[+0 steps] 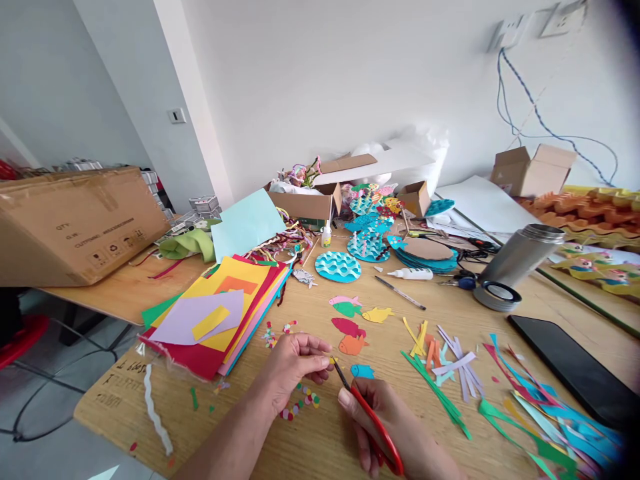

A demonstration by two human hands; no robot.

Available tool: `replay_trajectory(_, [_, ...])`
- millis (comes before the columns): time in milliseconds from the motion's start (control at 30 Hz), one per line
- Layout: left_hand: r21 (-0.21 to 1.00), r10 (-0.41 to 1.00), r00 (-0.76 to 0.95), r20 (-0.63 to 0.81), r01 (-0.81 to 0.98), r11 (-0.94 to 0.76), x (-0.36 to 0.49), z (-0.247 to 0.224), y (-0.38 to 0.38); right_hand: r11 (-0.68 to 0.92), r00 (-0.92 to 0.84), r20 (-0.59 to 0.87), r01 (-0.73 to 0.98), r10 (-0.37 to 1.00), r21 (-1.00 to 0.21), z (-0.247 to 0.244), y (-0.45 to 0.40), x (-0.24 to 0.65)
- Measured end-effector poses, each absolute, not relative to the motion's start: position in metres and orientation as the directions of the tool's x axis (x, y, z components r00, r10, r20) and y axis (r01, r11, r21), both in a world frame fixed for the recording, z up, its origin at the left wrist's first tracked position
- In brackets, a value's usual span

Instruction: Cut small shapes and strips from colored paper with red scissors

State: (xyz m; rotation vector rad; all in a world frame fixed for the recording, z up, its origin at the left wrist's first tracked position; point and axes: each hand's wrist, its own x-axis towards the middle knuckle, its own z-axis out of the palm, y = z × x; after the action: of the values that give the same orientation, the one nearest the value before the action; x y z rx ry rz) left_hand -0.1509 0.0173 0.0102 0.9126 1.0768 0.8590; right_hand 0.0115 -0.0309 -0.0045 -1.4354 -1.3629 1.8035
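Note:
My left hand (295,367) is closed in a pinch around a small yellow paper piece (333,360), mostly hidden by the fingertips. In my right hand (397,423) are scissors (374,417) with red handles, their blade tips at that piece. Just beyond lie cut paper fish: a red one (349,327), an orange one (353,344), a green one (347,309) and a yellow one (377,315). A blue paper fish (363,371) sits close to the right hand. Small coloured paper dots (303,405) are scattered under my left wrist.
Stacked coloured paper (200,313) lies left. Green paper strips (437,393) and other scraps spread right, near a black phone (570,367) and a steel flask (523,257). A blue wavy disc (338,267), a glue bottle (411,274) and a pen (400,292) lie farther back.

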Motion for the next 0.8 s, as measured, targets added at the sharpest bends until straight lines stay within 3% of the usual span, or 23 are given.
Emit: replay_trajectory(800, [0.926, 0.910, 0.254, -0.326, -0.106, 0.362, -0.1537, 0.0078, 0.0187, -0.392, -0.336, -0.453, 0.237, 0.826, -0.889, -0.0073, -0.0302, 0.0106])
